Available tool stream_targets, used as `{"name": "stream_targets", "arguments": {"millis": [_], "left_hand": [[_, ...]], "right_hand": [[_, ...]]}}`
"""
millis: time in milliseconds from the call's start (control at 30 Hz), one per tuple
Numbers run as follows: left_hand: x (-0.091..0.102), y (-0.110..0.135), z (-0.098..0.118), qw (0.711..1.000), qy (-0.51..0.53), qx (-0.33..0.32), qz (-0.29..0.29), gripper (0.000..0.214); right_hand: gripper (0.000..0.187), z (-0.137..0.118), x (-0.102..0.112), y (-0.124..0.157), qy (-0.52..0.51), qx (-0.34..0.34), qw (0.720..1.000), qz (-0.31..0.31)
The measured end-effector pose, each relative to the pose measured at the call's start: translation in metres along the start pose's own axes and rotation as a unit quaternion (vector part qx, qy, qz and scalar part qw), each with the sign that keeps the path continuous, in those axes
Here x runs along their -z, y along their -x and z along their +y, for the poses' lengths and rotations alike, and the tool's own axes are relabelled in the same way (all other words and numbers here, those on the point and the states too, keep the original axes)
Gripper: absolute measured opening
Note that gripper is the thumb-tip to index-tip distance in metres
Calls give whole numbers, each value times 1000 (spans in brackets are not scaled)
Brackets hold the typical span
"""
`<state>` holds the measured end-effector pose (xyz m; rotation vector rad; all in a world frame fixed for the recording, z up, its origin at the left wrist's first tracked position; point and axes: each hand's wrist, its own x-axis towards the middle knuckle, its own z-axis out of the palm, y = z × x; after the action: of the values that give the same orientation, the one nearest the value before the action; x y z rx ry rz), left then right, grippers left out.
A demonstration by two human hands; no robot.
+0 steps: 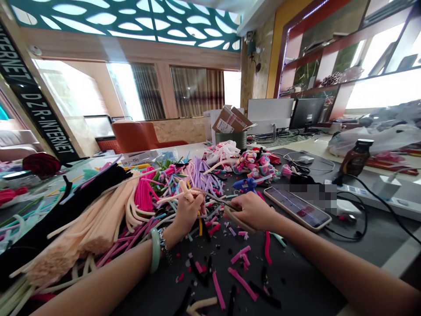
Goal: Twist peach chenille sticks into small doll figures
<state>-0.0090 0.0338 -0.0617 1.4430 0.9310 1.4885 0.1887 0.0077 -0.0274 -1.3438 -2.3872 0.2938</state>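
Seen on my remote head feed, the left hand (188, 211) pinched a peach pipe cleaner (187, 189) firmly at centre frame, within reach of the scissors (219, 200) gripped by the right hand (249, 211) just beside it, above the desk (305, 267).

pixelated patch (311, 196): unreadable | phone screen (297, 207): too small to read | scissors (219, 200): handles partly hidden by right hand (251, 211)

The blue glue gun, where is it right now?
In the head view, the blue glue gun lies on the dark tabletop, just above the right hand and left of the phone.
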Motion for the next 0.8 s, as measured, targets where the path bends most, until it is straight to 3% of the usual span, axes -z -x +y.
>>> {"name": "stream_targets", "arguments": {"millis": [333,633,800], "left_hand": [[-2,1,3,1000,13,6,18,16],[-3,2,8,999,46,-3,27,20],[-3,2,7,998,13,-27,47,18]], "right_hand": [[41,1,-4,-1,-41,-44,991,121],[34,-16,-8,9,91,-109,988,66],[37,-17,-1,14,170,-63,983,8]]}}
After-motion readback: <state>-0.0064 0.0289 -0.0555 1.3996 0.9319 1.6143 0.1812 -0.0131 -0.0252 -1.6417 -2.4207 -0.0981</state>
